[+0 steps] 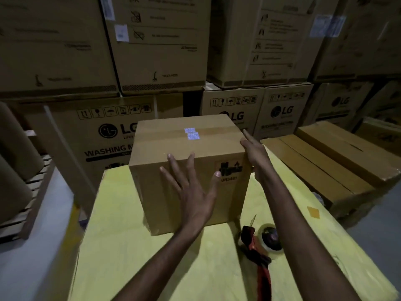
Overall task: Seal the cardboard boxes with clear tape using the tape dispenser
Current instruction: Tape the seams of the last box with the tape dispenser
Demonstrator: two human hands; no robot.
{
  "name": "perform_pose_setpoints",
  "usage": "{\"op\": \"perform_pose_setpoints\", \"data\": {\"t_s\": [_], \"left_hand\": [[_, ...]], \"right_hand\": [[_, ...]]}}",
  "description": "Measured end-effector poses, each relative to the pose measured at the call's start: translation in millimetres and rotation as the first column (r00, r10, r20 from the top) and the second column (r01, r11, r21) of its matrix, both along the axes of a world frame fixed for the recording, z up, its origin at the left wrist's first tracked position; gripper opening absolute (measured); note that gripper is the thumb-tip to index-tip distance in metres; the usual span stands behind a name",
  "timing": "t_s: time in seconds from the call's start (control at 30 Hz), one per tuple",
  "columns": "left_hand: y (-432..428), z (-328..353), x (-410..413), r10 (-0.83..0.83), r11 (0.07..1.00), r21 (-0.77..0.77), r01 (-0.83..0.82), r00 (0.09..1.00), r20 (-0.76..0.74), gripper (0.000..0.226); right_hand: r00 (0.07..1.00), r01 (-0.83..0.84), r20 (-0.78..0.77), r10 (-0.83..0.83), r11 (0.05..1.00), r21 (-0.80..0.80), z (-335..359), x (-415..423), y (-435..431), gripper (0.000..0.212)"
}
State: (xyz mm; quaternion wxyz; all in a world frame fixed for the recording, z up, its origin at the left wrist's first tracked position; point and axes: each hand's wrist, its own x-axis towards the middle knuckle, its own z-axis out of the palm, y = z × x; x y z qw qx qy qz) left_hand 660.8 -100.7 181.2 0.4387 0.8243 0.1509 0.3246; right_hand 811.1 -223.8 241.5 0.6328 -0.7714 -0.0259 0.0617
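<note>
Both hands open, fingers straight, on cardboard box: left hand flat on near face, right hand at its right edge. Tape dispenser lies personward of the hands, beside right forearm, long axis toward person; right hand nearer.

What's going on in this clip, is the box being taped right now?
A person has both hands on a cardboard box on the yellow-covered table. The left hand lies flat with spread fingers on the box's near face, and the right hand rests against its upper right edge. No taping is under way: the tape dispenser lies on the table by the right forearm, in neither hand.
</note>
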Motion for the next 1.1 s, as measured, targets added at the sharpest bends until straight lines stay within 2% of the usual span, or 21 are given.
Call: {"op": "perform_pose_setpoints", "data": {"t_s": [0.17, 0.27, 0.33, 0.4, 0.5, 0.53, 0.6, 0.7, 0.77, 0.83, 0.9, 0.93, 1.0, 1.1], "left_hand": [[48.9, -6.7, 16.5, 0.067, 0.992, 0.107, -0.072, 0.997, 0.047, 0.075], [100.0, -4.1, 33.2, 0.067, 0.994, 0.083, -0.074, 0.994, 0.081, 0.071], [134.4, 6.6, 43.0, 0.055, 0.998, -0.002, -0.055, 0.996, 0.073, 0.069], [170.4, 19.5, 50.5, -0.004, 0.995, -0.097, 0.006, 1.0, 0.014, 0.061], [212.5, 29.2, 50.6, -0.116, 0.971, -0.22, 0.097, 0.99, -0.076, 0.043], [217.9, 29.4, 49.6, -0.127, 0.965, -0.242, 0.098, 0.986, -0.109, 0.04], [207.8, 28.8, 41.5, -0.137, 0.962, -0.255, 0.103, 0.983, -0.12, 0.041], [160.4, 17.7, 20.7, -0.089, 0.94, -0.332, 0.078, 0.996, -0.019, 0.056], [124.2, 6.5, 4.8, 0.027, 0.882, -0.471, 0.02, 0.995, 0.093, 0.065], [94.0, 0.0, -3.9, 0.135, 0.839, -0.543, -0.027, 0.978, 0.161, 0.072], [73.9, -0.5, -2.5, 0.214, 0.809, -0.582, -0.089, 0.965, 0.15, 0.073], [68.3, 0.7, -0.6, 0.248, 0.8, -0.586, -0.131, 0.961, 0.124, 0.072], [65.2, 4.4, 1.4, 0.29, 0.795, -0.577, -0.188, 0.953, 0.088, 0.072], [75.8, 4.6, -0.5, 0.335, 0.776, -0.588, -0.23, 0.939, 0.073, 0.071]], "right_hand": [[0.989, 0.107, 0.102, -0.109, 0.994, 0.029, -13.7, -47.4, 12.4, 0.047], [0.973, 0.146, 0.198, -0.115, 0.978, -0.151, -20.9, -101.7, 34.8, 0.059], [0.962, 0.127, 0.268, -0.041, 0.941, -0.313, -27.2, -132.9, 56.6, 0.071], [0.937, 0.042, 0.328, 0.123, 0.89, -0.454, -29.3, -156.6, 80.1, 0.082], [0.872, -0.042, 0.391, 0.294, 0.841, -0.539, -22.0, -163.6, 96.1, 0.074], [0.86, -0.029, 0.425, 0.283, 0.858, -0.514, -17.0, -158.9, 94.1, 0.067], [0.839, 0.078, 0.52, 0.159, 0.911, -0.405, -7.5, -136.0, 85.4, 0.055], [0.792, 0.33, 0.602, -0.1, 0.901, -0.284, 5.9, -74.6, 63.8, 0.057], [0.847, 0.34, 0.517, -0.123, 0.873, -0.349, 12.0, -32.1, 48.7, 0.066], [0.955, 0.134, 0.296, -0.025, 0.926, -0.354, 8.5, -0.3, 37.3, 0.067], [0.994, -0.101, 0.029, 0.107, 0.981, -0.166, 3.2, 5.1, 31.6, 0.048], [0.989, -0.145, -0.037, 0.143, 0.987, -0.067, -0.7, 2.5, 31.5, 0.038], [0.995, -0.093, -0.025, 0.093, 0.996, -0.005, -8.8, -3.9, 34.0, 0.033], [0.996, 0.046, 0.074, -0.04, 0.996, -0.072, -20.9, -23.2, 36.2, 0.044]]}}
